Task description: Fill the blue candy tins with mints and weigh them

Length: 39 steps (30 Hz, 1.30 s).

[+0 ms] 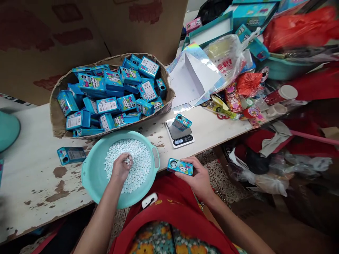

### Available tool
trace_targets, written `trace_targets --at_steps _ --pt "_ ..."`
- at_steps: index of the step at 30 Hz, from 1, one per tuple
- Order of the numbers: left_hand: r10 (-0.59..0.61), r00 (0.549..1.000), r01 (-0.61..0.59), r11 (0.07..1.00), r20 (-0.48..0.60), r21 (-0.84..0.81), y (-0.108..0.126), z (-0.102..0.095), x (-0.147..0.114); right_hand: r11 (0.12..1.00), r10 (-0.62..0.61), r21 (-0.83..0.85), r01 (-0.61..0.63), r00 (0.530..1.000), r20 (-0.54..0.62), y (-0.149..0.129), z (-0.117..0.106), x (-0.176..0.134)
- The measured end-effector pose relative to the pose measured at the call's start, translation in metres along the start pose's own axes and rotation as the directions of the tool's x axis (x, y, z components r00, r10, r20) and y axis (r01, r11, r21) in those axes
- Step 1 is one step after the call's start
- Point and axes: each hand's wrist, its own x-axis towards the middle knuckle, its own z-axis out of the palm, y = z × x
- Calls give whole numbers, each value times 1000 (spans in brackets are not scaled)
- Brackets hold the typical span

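Observation:
My left hand is closed around several small white candies, just above the heap of pale candies in a turquoise basin. To the right, my right hand grips a blue candy tin by its right end. White candies show through the round opening at the tin's left end. Another blue tin stands on a small digital scale whose display is lit. A further tin lies on the table left of the basin.
Behind the basin a cut-down cardboard box holds many blue tins. A white sheet with a holographic border lies behind the scale. Plastic bags, wrappers and a paper cup crowd the right side. The table has peeling paint.

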Motion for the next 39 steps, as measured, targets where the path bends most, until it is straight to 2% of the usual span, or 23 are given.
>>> trace_targets --at_steps 3,5,8,10,13,16,18,19,21,23,24,27,29,32,36,39 --pt "46 999 -46 995 9 85 9 13 3 999 32 -23 -34 997 -67 10 -10 3" --pt "31 999 -28 983 -13 184 15 19 5 998 49 -32 -52 993 -107 15 -17 6" --pt "-58 998 61 893 -19 446 30 29 7 996 76 -26 -81 985 -152 21 -27 11" --pt "-104 993 55 822 53 567 45 45 8 996 85 -26 -91 981 -173 23 -33 14" --pt "-99 960 -88 779 261 621 68 95 13 993 100 -43 -111 973 -206 23 -42 19" --pt "-78 886 -295 668 458 684 77 166 24 989 131 -35 -143 964 -231 22 -50 22" --pt "-90 832 -433 510 547 743 74 211 36 988 146 -20 -155 962 -231 24 -55 24" --pt "-82 807 -513 395 585 762 69 231 42 987 152 -16 -160 961 -229 26 -58 24" --pt "-33 748 -656 108 663 747 59 260 54 985 164 -14 -173 958 -236 31 -63 25" --pt "-3 685 -719 -165 729 675 48 278 63 982 181 -12 -191 950 -255 36 -68 25" --pt "-10 663 -724 -262 748 638 45 283 66 980 191 -7 -200 945 -267 38 -70 25" --pt "-78 639 -720 -413 766 558 39 289 70 975 216 10 -223 932 -292 41 -76 25" --pt "-98 631 -716 -456 769 529 40 290 71 973 224 14 -230 927 -300 41 -78 24" --pt "-94 621 -721 -458 779 520 42 289 72 972 227 16 -234 922 -314 41 -80 24" --pt "-84 603 -744 -416 793 522 44 291 71 973 226 20 -232 922 -313 41 -80 25" --pt "-38 599 -768 -311 800 560 46 293 70 972 231 36 -231 924 -304 41 -78 26"
